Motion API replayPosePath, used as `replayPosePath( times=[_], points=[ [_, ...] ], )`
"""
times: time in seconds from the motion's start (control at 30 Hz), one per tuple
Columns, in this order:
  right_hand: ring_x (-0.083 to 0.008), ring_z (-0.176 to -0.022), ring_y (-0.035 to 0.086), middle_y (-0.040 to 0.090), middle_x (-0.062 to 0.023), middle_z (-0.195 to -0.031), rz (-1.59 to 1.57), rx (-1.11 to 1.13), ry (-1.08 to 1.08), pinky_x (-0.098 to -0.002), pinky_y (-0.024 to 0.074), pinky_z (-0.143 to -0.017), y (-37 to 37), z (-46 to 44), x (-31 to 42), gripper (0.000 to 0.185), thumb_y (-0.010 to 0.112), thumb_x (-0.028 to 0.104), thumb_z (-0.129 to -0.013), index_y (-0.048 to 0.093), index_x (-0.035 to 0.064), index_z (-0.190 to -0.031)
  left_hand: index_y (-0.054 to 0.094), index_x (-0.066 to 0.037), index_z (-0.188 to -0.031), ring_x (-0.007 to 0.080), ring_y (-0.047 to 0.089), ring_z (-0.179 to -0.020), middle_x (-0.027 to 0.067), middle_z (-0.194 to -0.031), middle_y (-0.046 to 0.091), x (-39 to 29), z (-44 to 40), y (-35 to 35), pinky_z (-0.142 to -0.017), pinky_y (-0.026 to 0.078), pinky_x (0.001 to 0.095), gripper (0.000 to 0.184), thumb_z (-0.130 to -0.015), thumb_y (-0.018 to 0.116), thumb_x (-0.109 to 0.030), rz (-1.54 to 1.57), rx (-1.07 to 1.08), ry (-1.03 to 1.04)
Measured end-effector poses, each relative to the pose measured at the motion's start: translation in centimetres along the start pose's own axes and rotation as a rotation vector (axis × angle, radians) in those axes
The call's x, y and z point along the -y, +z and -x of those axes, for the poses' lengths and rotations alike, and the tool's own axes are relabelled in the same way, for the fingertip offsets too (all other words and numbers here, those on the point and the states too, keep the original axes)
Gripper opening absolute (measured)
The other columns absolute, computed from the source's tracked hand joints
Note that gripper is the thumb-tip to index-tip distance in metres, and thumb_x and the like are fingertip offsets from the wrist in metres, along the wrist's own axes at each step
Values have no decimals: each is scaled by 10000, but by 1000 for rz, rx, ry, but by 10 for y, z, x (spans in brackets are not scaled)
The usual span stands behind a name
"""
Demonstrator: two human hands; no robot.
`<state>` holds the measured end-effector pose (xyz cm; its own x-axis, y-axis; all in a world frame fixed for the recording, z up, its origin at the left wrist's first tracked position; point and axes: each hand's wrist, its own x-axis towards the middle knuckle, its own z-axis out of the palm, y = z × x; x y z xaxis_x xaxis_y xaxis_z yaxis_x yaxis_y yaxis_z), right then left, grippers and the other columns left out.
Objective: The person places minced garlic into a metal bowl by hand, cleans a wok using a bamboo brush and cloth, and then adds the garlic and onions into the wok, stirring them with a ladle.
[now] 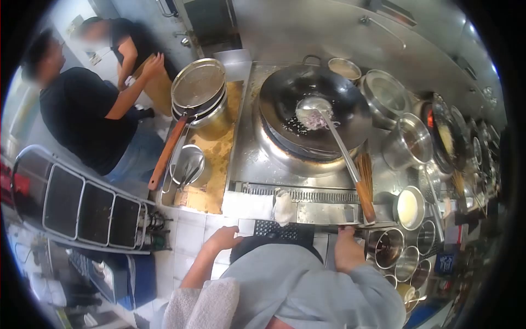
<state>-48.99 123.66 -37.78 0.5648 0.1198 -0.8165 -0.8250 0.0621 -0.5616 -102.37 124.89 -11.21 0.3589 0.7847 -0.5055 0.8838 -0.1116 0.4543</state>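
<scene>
My left hand (pixel 223 239) hangs beside my waist, fingers slightly apart and nothing visible in it. My right hand (pixel 349 250) is at the stove's front edge, below a ladle's wooden handle; its fingertips are hidden there. On the burner sits a large black wok (pixel 279 93) with chopped, pale purple-white pieces (pixel 313 120), possibly onion, in its bottom. The ladle (pixel 341 140) rests with its bowl among those pieces and its handle over the wok's near rim, touched by neither hand. A bamboo brush (pixel 365 170) lies alongside the handle.
Strainers (pixel 197 82) sit over a pot at the left, near a metal container of utensils (pixel 188 164). A steel pot (pixel 407 141) and several seasoning containers (pixel 389 247) stand at the right. A folded white cloth (pixel 249 206) lies on the front edge. Two people (pixel 90 112) are at the far left.
</scene>
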Motion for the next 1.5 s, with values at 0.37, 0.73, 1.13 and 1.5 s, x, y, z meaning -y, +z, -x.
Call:
replayPosePath(
  times=[0.37,0.73,1.13,1.5],
  points=[
    [-260,-805,665,665,-157,-921,89,62,165,-427,555,-663,1,-38,17,251,592,272,-896,597,90,-1069,621,-32,-1094,199,670,-751,117,-869,688,44,40,230,-622,541,318,368,-802,678,-249,650,167,-480],
    [-252,-788,669,669,-157,-897,157,114,235,-419,556,-667,-23,-46,32,263,586,289,-901,597,79,-1061,607,-26,-1082,213,675,-746,117,-872,683,30,43,228,-596,534,316,337,-811,665,-218,742,103,-580],
    [-243,-770,674,673,-156,-871,226,238,340,-409,557,-671,-37,-42,25,280,581,307,-907,597,68,-1051,565,-9,-1142,226,683,-799,138,-921,674,66,8,194,-610,548,331,334,-833,605,-129,873,24,-701],
    [-217,-697,681,676,-131,-780,1395,1055,82,-317,554,-636,-11,229,106,331,475,323,-968,573,17,-1048,684,-80,-984,220,652,-872,121,-951,680,128,0,216,-772,524,328,243,-782,681,-214,608,240,-385]
  ],
)
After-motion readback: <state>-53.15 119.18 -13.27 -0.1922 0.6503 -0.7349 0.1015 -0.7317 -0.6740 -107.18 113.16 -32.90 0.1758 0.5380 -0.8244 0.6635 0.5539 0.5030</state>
